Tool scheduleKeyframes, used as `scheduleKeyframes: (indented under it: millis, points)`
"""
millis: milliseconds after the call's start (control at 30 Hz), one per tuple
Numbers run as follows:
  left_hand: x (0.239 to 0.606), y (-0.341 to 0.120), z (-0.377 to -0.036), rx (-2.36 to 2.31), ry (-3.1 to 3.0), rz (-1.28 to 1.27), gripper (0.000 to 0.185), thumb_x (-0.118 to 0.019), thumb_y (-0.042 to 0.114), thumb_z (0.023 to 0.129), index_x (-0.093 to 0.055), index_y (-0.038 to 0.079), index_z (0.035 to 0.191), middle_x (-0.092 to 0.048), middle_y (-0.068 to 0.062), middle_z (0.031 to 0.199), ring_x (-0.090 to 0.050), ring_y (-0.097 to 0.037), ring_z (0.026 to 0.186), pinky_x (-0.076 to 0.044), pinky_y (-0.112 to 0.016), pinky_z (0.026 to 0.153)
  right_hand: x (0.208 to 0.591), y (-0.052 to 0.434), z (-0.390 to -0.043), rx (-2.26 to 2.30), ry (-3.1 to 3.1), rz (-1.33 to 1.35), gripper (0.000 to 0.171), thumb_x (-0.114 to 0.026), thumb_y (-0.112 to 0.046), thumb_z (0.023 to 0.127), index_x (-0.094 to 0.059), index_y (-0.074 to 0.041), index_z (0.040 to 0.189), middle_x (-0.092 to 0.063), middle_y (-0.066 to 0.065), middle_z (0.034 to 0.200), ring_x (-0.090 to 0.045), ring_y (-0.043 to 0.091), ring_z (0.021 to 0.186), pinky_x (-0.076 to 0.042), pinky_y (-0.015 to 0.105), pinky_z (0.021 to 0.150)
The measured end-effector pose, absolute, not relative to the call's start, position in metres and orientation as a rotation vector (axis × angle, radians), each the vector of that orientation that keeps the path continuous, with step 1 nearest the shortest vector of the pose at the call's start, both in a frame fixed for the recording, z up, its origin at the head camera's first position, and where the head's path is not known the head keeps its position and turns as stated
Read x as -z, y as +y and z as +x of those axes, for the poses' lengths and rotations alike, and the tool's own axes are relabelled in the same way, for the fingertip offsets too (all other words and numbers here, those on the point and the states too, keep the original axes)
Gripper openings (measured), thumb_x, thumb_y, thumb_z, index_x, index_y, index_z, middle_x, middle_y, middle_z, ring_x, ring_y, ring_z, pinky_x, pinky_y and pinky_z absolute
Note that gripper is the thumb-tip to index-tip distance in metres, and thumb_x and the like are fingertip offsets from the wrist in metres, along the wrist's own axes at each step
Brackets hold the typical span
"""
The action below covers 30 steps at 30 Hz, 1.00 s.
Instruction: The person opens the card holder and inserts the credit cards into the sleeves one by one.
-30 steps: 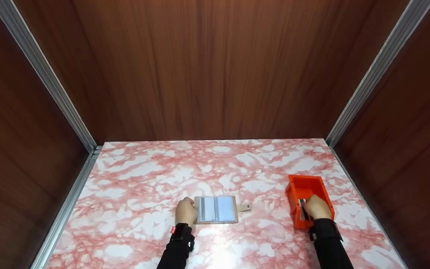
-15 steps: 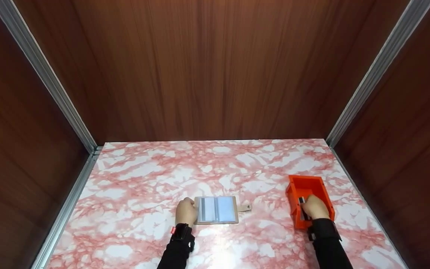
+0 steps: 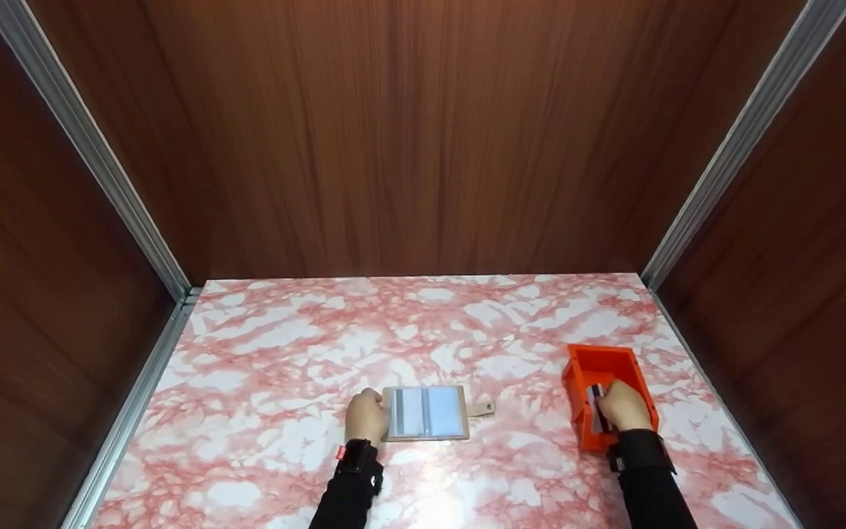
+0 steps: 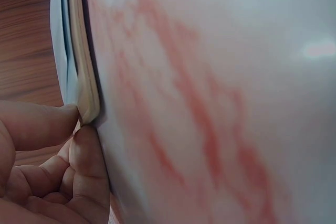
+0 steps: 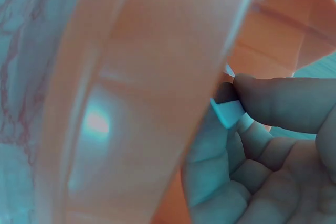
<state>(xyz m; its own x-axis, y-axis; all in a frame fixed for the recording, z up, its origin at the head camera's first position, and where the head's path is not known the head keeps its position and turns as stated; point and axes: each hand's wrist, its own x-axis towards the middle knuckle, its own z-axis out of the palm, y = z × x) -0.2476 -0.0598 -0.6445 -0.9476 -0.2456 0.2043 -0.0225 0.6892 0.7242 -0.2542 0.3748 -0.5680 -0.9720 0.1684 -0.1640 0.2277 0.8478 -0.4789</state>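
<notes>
An open tan card holder with clear sleeves lies flat on the pink marble table, its snap tab pointing right. My left hand rests at its left edge, thumb and fingers pinching the cover's corner. At the right stands an orange bin. My right hand is inside it, pinching a card with a dark stripe; the card's pale corner shows between thumb and fingers beside the bin wall.
Wood-grain walls close the table in at the back and both sides, with metal rails along the corners. The bin sits near the right wall. Dark sleeves cover both forearms.
My right hand has shifted slightly within the bin, and more of the striped card shows beside it. The left hand and card holder have stayed still.
</notes>
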Motion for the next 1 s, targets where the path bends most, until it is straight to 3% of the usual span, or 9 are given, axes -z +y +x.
scheduleKeyframes:
  millis: [300, 600, 1000]
  points:
    - [0.645, -0.061, -0.25, 1.103, -2.637, 0.215, 0.013, -0.071, -0.002, 0.075, -0.067, -0.005, 0.087, -0.065, -0.014, 0.075, -0.064, -0.037, 0.075, -0.052, -0.047, 0.073, 0.558, 0.382, -0.25, 0.854, 2.974, 0.286, 0.015, -0.055, -0.005, 0.086, -0.05, -0.002, 0.072, -0.051, 0.01, 0.066, -0.052, 0.027, 0.061, -0.042, 0.036, 0.055]
    - [0.647, -0.061, -0.25, 1.1, -2.637, 0.205, 0.012, -0.071, -0.001, 0.076, -0.066, -0.005, 0.087, -0.064, -0.014, 0.074, -0.064, -0.036, 0.074, -0.052, -0.046, 0.073, 0.543, 0.384, -0.247, 0.865, 3.028, 0.269, 0.013, -0.056, -0.006, 0.087, -0.052, 0.005, 0.085, -0.059, 0.019, 0.078, -0.057, 0.034, 0.07, -0.045, 0.041, 0.061]
    - [0.643, -0.06, -0.248, 1.107, -2.65, 0.214, 0.013, -0.07, -0.002, 0.075, -0.066, -0.005, 0.088, -0.063, -0.015, 0.077, -0.063, -0.037, 0.076, -0.051, -0.047, 0.075, 0.521, 0.381, -0.243, 0.872, 3.116, 0.27, 0.012, -0.054, -0.006, 0.089, -0.053, 0.004, 0.084, -0.058, 0.017, 0.075, -0.057, 0.034, 0.07, -0.043, 0.044, 0.063]
